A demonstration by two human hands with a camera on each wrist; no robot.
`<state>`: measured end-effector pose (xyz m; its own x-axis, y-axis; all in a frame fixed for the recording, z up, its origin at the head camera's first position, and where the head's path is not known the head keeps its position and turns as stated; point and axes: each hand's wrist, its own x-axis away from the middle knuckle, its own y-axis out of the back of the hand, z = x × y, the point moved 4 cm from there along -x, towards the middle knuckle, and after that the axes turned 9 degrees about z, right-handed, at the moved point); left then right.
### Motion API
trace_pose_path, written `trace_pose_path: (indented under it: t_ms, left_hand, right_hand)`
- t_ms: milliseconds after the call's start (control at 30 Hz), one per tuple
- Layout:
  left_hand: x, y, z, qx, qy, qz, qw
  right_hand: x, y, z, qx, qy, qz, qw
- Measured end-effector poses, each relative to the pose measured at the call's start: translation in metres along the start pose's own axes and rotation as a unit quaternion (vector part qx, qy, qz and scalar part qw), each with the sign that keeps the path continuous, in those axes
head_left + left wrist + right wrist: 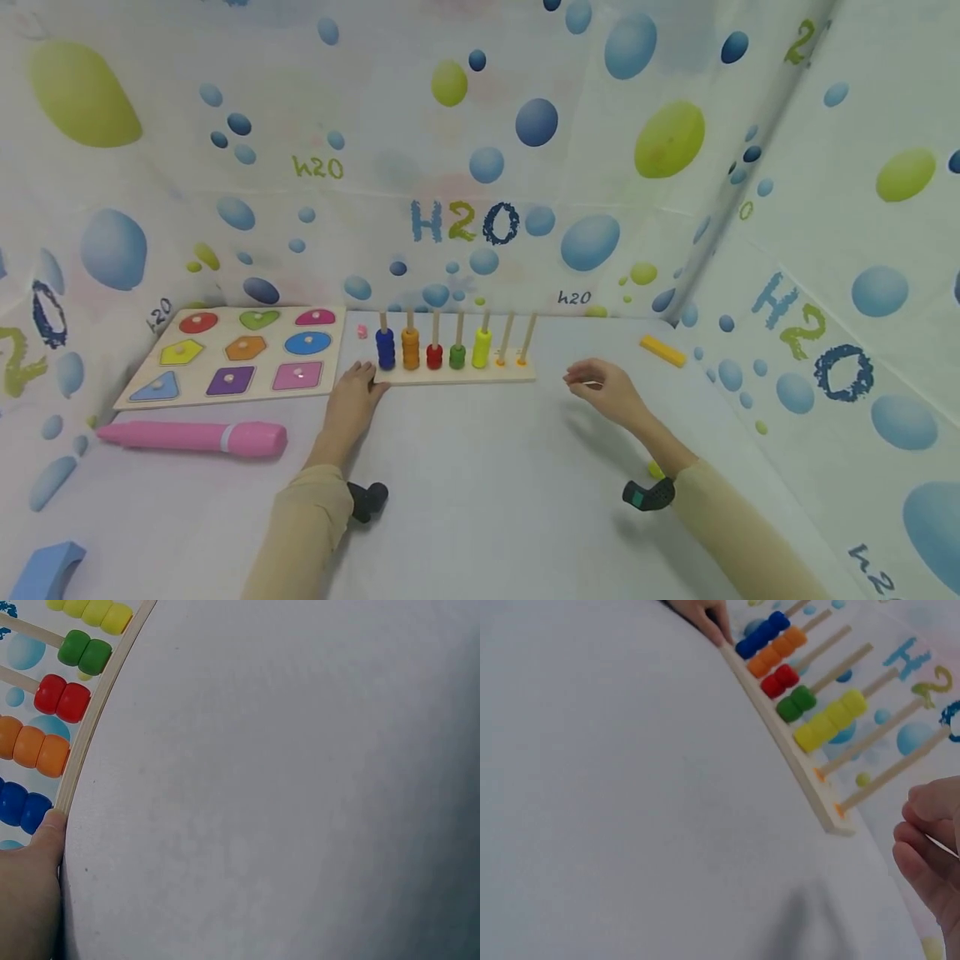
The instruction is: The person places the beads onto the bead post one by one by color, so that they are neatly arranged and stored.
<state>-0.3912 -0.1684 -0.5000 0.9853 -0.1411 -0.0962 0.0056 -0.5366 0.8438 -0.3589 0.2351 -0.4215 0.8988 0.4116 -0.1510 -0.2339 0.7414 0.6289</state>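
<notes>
A wooden peg rack stands at the back of the white table, its pegs carrying blue, orange, red, green and yellow beads; the two rightmost pegs are bare. My left hand lies flat on the table with its fingertips touching the rack's left end; in the left wrist view a fingertip meets the base edge. My right hand hovers just right of the rack, fingers loosely curled, and I see nothing held in it.
A shape puzzle board lies at the back left, with a fat pink marker in front of it. A blue block sits at the near left corner and a yellow bar by the right wall. Bubble-printed cloth walls enclose the table.
</notes>
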Motion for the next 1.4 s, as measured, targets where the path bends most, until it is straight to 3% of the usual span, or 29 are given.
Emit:
trace_pose_path:
  t_ms: [267, 633, 700, 867, 967, 1100, 1400]
  left_hand:
    - [0.000, 0.003, 0.001, -0.004, 0.012, 0.006, 0.9999]
    - [0.003, 0.005, 0.001, -0.007, 0.021, 0.016, 0.9996]
    - [0.003, 0.005, 0.001, -0.006, 0.021, 0.016, 0.9996]
    - [0.001, 0.004, 0.002, -0.008, 0.018, 0.005, 0.9998]
    - [0.000, 0.004, 0.002, -0.009, 0.015, 0.003, 0.9998]
    - [-0.002, 0.004, 0.000, -0.007, 0.011, 0.008, 0.9999]
    - [0.001, 0.001, -0.003, -0.003, 0.029, 0.035, 0.9990]
  right_hand:
    - [0.058, 0.015, -0.020, -0.010, -0.001, 0.011, 1.000]
    - [0.113, 0.023, -0.031, 0.035, 0.012, -0.034, 0.999]
    - [0.122, 0.023, -0.042, 0.033, 0.013, -0.041, 0.999]
    - [0.142, 0.024, -0.067, 0.025, 0.000, -0.061, 0.998]
    - [0.154, 0.022, -0.071, 0.040, -0.035, -0.070, 0.996]
    - [0.165, 0.021, -0.075, 0.066, -0.073, -0.081, 0.992]
    - [0.160, 0.021, -0.075, 0.092, -0.075, -0.085, 0.989]
